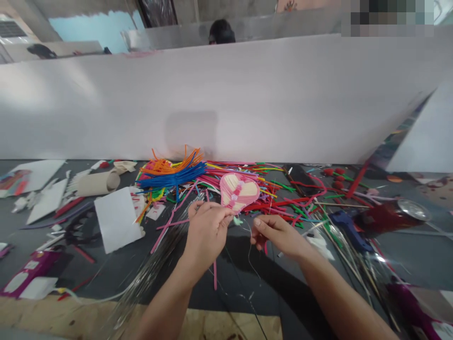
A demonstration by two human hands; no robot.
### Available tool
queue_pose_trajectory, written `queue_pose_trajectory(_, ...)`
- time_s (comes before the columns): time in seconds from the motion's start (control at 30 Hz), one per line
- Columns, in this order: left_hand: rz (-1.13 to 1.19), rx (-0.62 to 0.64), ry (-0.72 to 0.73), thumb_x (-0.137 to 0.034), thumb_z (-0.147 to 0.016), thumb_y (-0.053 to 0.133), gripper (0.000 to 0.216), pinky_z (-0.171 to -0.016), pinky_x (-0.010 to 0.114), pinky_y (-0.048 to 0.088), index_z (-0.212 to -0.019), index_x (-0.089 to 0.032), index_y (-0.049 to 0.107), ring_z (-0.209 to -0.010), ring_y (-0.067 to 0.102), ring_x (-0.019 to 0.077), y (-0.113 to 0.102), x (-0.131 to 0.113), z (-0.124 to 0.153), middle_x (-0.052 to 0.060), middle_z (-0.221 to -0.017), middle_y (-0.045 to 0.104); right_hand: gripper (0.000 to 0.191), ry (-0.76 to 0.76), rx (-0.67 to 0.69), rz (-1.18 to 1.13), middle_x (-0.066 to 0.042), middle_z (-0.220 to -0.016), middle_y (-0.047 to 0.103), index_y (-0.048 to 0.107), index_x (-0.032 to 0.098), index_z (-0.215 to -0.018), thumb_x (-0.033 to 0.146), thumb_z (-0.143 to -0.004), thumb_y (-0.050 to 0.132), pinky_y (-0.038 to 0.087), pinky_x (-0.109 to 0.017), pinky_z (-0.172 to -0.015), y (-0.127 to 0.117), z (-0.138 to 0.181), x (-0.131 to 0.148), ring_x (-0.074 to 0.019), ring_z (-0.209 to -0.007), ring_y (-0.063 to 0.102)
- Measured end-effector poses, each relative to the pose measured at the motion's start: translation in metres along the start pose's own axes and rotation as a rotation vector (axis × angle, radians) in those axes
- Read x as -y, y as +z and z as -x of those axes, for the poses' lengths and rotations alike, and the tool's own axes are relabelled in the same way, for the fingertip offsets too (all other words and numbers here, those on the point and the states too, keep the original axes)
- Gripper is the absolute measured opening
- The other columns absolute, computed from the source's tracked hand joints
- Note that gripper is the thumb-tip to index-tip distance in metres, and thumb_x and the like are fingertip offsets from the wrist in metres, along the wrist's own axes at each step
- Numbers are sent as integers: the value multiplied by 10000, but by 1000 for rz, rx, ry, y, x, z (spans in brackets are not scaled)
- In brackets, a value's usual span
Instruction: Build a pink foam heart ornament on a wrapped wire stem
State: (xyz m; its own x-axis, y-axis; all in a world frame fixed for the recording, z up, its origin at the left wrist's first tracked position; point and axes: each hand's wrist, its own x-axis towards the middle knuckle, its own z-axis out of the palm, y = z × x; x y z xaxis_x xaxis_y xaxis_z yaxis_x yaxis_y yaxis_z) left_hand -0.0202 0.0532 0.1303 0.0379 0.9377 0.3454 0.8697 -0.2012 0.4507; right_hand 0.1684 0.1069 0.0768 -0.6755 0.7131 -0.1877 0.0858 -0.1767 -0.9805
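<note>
Heart (239, 191), the pink and cream one, is held up just above the worktop (106, 271), right in front of the big heap of coloured sticks (283, 198). The left hand (207, 231) has it by the bottom tip, fingers pinched closed on it. The right hand (278, 233) is just beside, thumb and forefinger closed on what looks like a thin wire (249, 257) that trails down toward the body. It's so fine I can't tell where it meets the heart

My take on doing this bit well, fwiw:

- hold the heart by the tip or edge like that, not across the face, since the little pink bits down the middle look easy to knock off
- pinch the wire close to the heart and leave the run between the hands short and snug, because a long slack piece will probably kink
- lift the whole thing clear of the sticks so nothing hooks on them
- watch the loose tail: there's a bundle of silver wires (155, 264) lying near the left forearm and it could tangle in there
- the blue glue gun (348, 226) lies among the sticks near the right forearm, so I'd mind that elbow
</note>
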Motion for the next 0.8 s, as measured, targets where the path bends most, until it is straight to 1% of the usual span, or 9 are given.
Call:
queue_pose_trajectory(0.07,-71,-3,-32,-186,-870,498,161,-930,423,284,-853,-220,655,-883,605,194,0,4,-1,16,-852,720,427,-81,-55,189,-14,-602,606,598,162,-685,534,-860,481,444,-230,-510,-3,5,5,-110,-518,556)
queue_pose_trajectory(0.13,-117,13,-56,-186,-877,481,165,-935,435,272,-862,-215,642,-903,597,203,2,7,-2,25,-877,717,331,-246,-207,374,-29,-679,621,625,175,-746,434,-893,479,475,-259,-596,-2,10,9,-137,-629,582)
queue_pose_trajectory(0.2,-129,46,-67,-190,-879,472,164,-931,439,276,-861,-210,634,-908,592,208,4,8,-2,29,-878,714,223,-430,-325,547,-67,-889,647,661,198,-837,340,-895,500,490,-323,-750,4,14,12,-188,-851,593)
queue_pose_trajectory(0.3,-118,75,-53,-184,-875,463,169,-920,437,291,-858,-210,629,-910,590,211,9,4,-3,31,-875,712,192,-587,-372,822,-89,-1245,538,690,244,-973,284,-869,534,417,-460,-948,16,19,13,-278,-1166,448)
queue_pose_trajectory(0.4,-112,77,-21,-170,-866,467,169,-906,427,306,-851,-210,630,-914,589,216,11,-4,-5,38,-873,709,306,-570,-405,1012,-93,-1432,357,638,238,-1132,332,-857,543,369,-536,-1001,26,23,14,-334,-1278,302)
queue_pose_trajectory(0.53,-88,91,17,-173,-866,477,166,-914,411,314,-852,-208,639,-900,595,202,9,-17,-9,26,-862,706,408,-482,-409,1102,-121,-1502,224,575,190,-1215,361,-846,554,345,-573,-1012,31,24,14,-378,-1330,193)
queue_pose_trajectory(0.63,-77,85,70,-183,-868,479,171,-932,405,306,-866,-218,647,-911,594,193,7,-24,-13,17,-867,708,326,-462,-401,1057,-107,-1521,184,612,187,-1135,311,-838,563,313,-582,-1028,31,24,13,-376,-1355,142)
queue_pose_trajectory(0.73,-99,93,94,-189,-878,467,189,-952,418,284,-878,-224,653,-914,595,189,5,-26,-17,14,-855,709,161,-464,-403,941,-64,-1525,198,667,199,-924,286,-826,574,282,-584,-1041,28,24,13,-356,-1372,121)
queue_pose_trajectory(0.8,-121,107,105,-183,-883,456,205,-958,429,272,-888,-224,657,-914,596,189,4,-25,-20,19,-857,710,116,-442,-407,851,-51,-1516,235,665,202,-811,291,-816,591,272,-582,-1047,26,25,14,-345,-1379,125)
